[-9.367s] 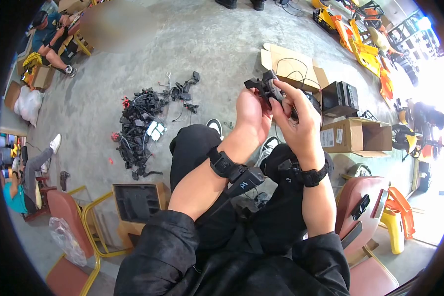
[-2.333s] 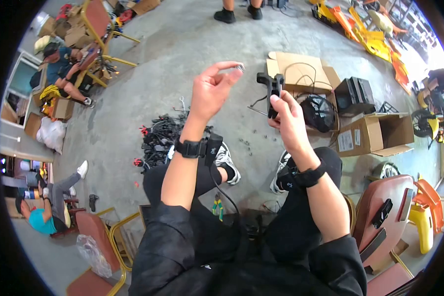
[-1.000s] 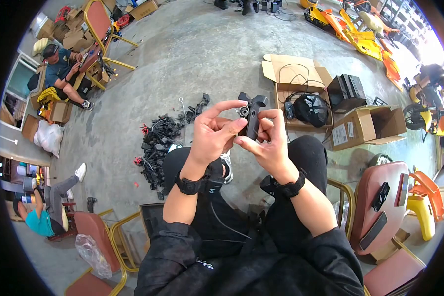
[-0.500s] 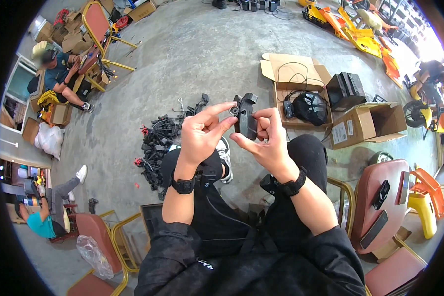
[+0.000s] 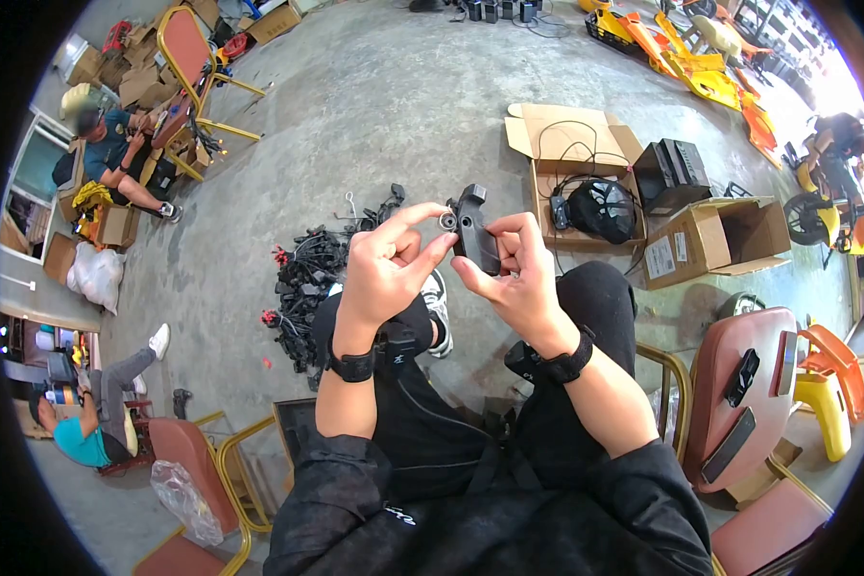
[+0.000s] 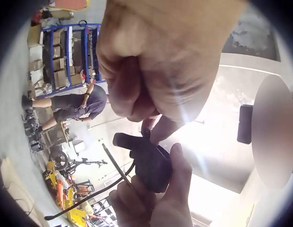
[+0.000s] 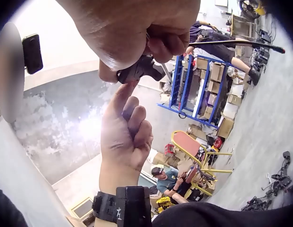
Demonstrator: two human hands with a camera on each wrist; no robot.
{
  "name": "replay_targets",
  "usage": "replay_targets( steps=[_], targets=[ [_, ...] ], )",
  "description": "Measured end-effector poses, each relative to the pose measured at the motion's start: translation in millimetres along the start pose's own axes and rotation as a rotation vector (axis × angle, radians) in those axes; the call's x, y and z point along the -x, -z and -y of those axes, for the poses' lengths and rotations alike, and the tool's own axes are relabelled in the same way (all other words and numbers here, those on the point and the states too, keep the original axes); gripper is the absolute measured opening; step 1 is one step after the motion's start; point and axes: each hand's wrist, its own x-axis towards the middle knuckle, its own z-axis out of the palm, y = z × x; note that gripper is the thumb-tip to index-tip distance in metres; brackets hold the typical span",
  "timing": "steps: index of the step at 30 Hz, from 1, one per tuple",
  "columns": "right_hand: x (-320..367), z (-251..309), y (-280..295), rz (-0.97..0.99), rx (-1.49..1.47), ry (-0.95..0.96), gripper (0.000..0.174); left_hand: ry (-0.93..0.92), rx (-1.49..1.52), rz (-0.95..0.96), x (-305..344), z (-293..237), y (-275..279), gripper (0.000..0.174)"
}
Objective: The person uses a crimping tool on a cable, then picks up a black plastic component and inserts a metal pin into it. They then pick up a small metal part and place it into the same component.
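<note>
In the head view my left hand [image 5: 379, 274] pinches a small silver coil [image 5: 448, 222], spring-like, between thumb and forefinger. The coil is right at the left edge of a black plastic part [image 5: 474, 226] with a round hole and a hooked upper end. My right hand [image 5: 520, 283] grips this part by its right side, thumb below. In the left wrist view the black part [image 6: 153, 165] sits between the fingers of both hands. A thin metal rod [image 6: 117, 163] and a black cable [image 6: 89, 198] stick out from the right hand's fingers. The right wrist view hides the coil.
A pile of black cabled parts [image 5: 302, 278] lies on the floor left of my knees. An open cardboard box [image 5: 571, 235] with a black corded object stands ahead right, beside another box [image 5: 682, 259]. Chairs [image 5: 739, 384] flank me; two people sit at left.
My left hand, earlier raised apart with the coil, has come beside the black part. Over the last second both hands drift slightly left, and the coil shifts from overlapping the part to its edge.
</note>
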Motion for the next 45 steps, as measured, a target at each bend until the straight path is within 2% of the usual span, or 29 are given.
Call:
replay_targets(
  steps=[3, 5, 15, 17, 19, 20, 22, 23, 25, 27, 29, 31, 33, 34, 35, 36, 41, 43, 45],
  targets=[
    [-0.3, -5.8, -0.8, 0.000, 0.043, 0.018, 0.044, 0.014, -0.052, 0.032, 0.6, -1.4, 4.2, 0.028],
    [-0.6, -4.3, -1.1, -0.008, 0.058, 0.029, 0.044, -0.040, -0.119, 0.050, 0.3, -0.1, 5.9, 0.028],
    [-2.3, -1.1, 0.6, -0.044, 0.150, 0.050, 0.046, -0.047, -0.081, 0.099, 0.4, 6.6, 5.4, 0.028],
    [-2.8, -2.5, -0.2, -0.041, 0.181, 0.069, 0.046, -0.025, 0.007, 0.074, -0.5, 14.7, 2.3, 0.029],
    [-3.2, -7.0, -4.1, -0.055, -0.034, 0.031, 0.046, -0.027, 0.019, 0.056, -0.3, 14.9, 0.0, 0.030],
    [-3.2, -4.9, -3.0, -0.052, -0.035, 0.033, 0.046, -0.029, 0.033, 0.040, -0.5, 14.2, -1.5, 0.030],
    [-4.2, 2.6, 0.7, -0.017, 0.160, 0.024, 0.044, -0.067, 0.041, 0.020, 0.1, 8.3, -3.7, 0.029],
    [-4.6, 2.6, 0.1, -0.017, 0.159, 0.026, 0.044, -0.103, 0.050, 0.006, 0.4, 6.2, -4.3, 0.028],
    [-4.4, 0.8, -1.3, -0.003, 0.235, 0.121, 0.041, -0.175, 0.006, -0.003, 1.5, 6.1, -6.0, 0.028],
    [-3.8, -4.7, -1.9, 0.004, 0.191, 0.121, 0.037, -0.039, 0.082, -0.027, 3.8, 2.9, -7.9, 0.025],
    [-6.0, -6.5, -3.5, -0.026, -0.079, -0.129, 0.032, -0.014, 0.156, -0.057, 3.7, 1.7, -8.0, 0.025],
    [-9.8, -9.3, -2.6, -0.039, -0.434, -0.311, 0.025, 0.283, 0.739, -0.020, 3.9, -0.4, -4.7, 0.028],
    [-16.7, 2.4, 2.2, 0.007, -0.728, -0.464, 0.026, 0.347, 0.850, -0.005, 2.0, 0.2, -2.2, 0.029],
    [-16.7, -2.5, 7.6, 0.079, -0.698, -0.492, 0.030, 0.423, 1.021, 0.034, 0.2, 1.1, -0.4, 0.030],
    [-15.9, -6.2, 8.1, 0.043, -0.772, -0.534, 0.033, 0.499, 1.193, 0.074, -0.8, 2.0, 0.6, 0.032],
    [-15.1, -7.3, 11.4, 0.090, -0.840, -0.540, 0.029, 0.502, 1.181, 0.074, -0.7, 3.7, -1.5, 0.038],
    [-15.8, -0.6, 15.2, 0.172, -0.910, -0.569, 0.023, 0.544, 1.213, 0.071, -2.0, 2.6, -4.0, 0.038],
    [-13.1, -9.8, 15.7, 0.273, -0.967, -0.450, 0.024, 0.534, 1.188, 0.078, -2.2, 0.6, -5.7, 0.038],
    [-11.4, -10.6, 15.9, 0.290, -0.971, -0.461, 0.025, 0.528, 1.106, 0.095, -1.4, -1.3, -7.5, 0.038]
  ],
)
